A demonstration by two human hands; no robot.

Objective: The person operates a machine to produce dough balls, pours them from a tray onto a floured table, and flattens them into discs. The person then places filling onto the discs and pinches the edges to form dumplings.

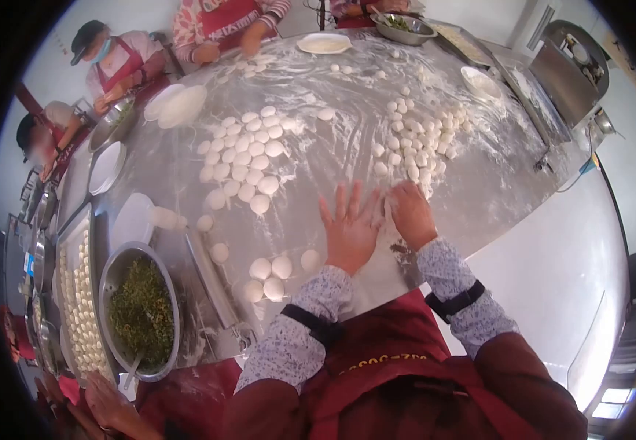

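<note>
My left hand (351, 229) lies palm down on the floured metal table (336, 150), its fingers spread. Beside it, my right hand (412, 213) has its fingers bent and drawn together at the near end of a pile of small dough pieces (419, 139). Whatever is under those fingers is hidden. Left of the pile is a group of flattened dough rounds (243, 155). Several more dough rounds (260, 268) lie left of my left forearm.
A metal bowl of chopped green filling (142, 312) with a spoon stands at the left, beside a tray of shaped dough pieces (81, 293). White plates (107, 167) line the far left edge. Other people in red aprons work around the table; a co-worker's hand (109, 400) is at lower left.
</note>
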